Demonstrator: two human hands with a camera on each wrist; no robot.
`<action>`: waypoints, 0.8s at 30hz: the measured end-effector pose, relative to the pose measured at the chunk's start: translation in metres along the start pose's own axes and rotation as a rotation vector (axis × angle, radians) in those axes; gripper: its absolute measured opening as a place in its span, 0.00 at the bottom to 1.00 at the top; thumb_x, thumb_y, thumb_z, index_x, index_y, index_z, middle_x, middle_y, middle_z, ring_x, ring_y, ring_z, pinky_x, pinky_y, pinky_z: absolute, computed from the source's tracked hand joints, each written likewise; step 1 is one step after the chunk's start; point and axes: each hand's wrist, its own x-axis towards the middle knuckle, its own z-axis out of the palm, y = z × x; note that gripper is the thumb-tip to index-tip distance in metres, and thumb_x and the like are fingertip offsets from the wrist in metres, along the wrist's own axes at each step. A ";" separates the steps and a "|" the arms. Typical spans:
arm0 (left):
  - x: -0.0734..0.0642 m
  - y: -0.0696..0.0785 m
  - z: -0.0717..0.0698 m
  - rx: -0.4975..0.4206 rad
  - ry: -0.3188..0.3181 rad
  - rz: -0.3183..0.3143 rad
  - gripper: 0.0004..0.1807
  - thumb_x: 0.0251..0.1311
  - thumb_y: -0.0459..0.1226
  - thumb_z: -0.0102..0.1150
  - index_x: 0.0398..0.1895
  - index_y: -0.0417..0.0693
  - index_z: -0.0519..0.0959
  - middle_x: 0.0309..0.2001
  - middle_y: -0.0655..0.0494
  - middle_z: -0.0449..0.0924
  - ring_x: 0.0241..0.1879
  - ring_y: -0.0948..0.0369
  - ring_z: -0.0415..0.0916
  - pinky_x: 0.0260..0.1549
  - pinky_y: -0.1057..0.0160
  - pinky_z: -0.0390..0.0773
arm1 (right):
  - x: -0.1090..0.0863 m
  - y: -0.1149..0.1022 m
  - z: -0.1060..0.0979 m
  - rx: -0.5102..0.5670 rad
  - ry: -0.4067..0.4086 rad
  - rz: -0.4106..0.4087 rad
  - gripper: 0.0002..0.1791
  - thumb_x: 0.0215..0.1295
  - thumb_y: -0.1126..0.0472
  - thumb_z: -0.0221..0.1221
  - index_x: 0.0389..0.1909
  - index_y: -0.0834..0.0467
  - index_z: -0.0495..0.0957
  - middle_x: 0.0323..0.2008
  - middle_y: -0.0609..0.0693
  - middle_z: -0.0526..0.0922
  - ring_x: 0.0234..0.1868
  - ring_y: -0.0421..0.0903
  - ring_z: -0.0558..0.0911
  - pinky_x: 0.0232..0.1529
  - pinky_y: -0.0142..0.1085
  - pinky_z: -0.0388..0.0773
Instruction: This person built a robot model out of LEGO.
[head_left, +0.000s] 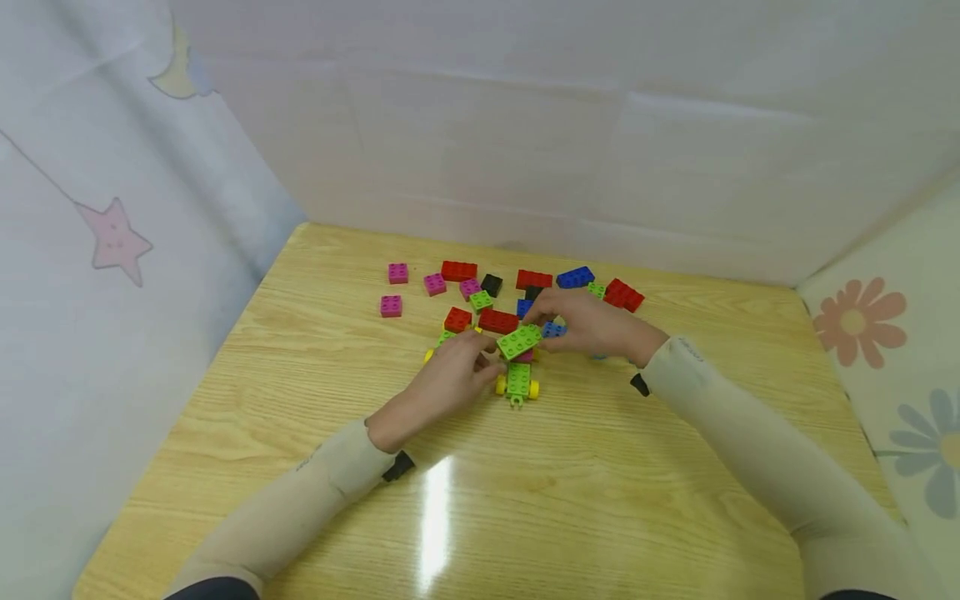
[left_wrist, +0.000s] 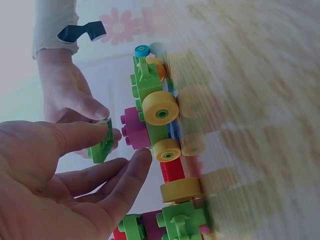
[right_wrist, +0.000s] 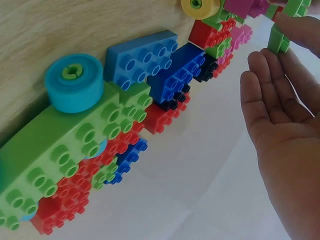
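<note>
Head view: green brick (head_left: 519, 342) held tilted over the middle of the counter (head_left: 600, 500), just above the pink block (left_wrist: 136, 129) on the yellow-wheeled build (head_left: 518, 379). Brick is pinched by the right hand (head_left: 588, 323), fingers nearly closed on it; left hand (head_left: 450, 367) held half open at the other end, grip or mere touch can't be told. Step judged as brick being fitted; levelling and stud alignment called for next. Loose bricks (head_left: 459, 271) scattered toward the far edge. Counter wood-grained, glossy, surrounded by pale printed cloth (head_left: 480, 150).
</note>
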 end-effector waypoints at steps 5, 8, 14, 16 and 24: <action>0.000 0.001 -0.001 -0.006 0.000 0.000 0.23 0.79 0.38 0.69 0.70 0.37 0.83 0.58 0.43 0.86 0.50 0.54 0.91 0.50 0.57 0.92 | 0.003 -0.003 0.003 -0.045 -0.034 -0.024 0.19 0.75 0.62 0.72 0.64 0.54 0.87 0.59 0.50 0.87 0.61 0.55 0.88 0.75 0.61 0.80; 0.001 0.001 0.000 -0.006 -0.006 0.008 0.22 0.77 0.37 0.71 0.69 0.36 0.84 0.58 0.43 0.89 0.50 0.54 0.92 0.49 0.57 0.93 | 0.003 -0.003 0.005 -0.043 -0.044 -0.022 0.18 0.76 0.63 0.71 0.64 0.53 0.87 0.59 0.50 0.86 0.61 0.55 0.87 0.67 0.58 0.86; 0.003 0.000 0.004 0.018 0.000 0.033 0.21 0.74 0.38 0.74 0.63 0.35 0.87 0.54 0.42 0.93 0.44 0.55 0.94 0.44 0.61 0.93 | 0.000 0.000 0.014 -0.030 -0.020 -0.013 0.20 0.77 0.59 0.71 0.67 0.54 0.87 0.57 0.49 0.87 0.57 0.52 0.87 0.63 0.54 0.88; 0.003 0.000 0.005 0.031 0.012 0.046 0.20 0.73 0.39 0.76 0.61 0.36 0.89 0.53 0.43 0.94 0.43 0.56 0.94 0.43 0.62 0.93 | -0.003 0.001 0.017 -0.015 -0.002 -0.003 0.22 0.78 0.57 0.71 0.70 0.54 0.86 0.58 0.49 0.87 0.56 0.51 0.87 0.61 0.53 0.88; 0.003 0.001 0.009 0.070 0.043 0.087 0.16 0.72 0.43 0.77 0.53 0.40 0.92 0.46 0.47 0.95 0.39 0.59 0.94 0.40 0.64 0.91 | -0.014 0.000 0.036 0.130 0.077 0.075 0.33 0.75 0.49 0.74 0.77 0.52 0.80 0.70 0.50 0.84 0.68 0.57 0.85 0.68 0.60 0.85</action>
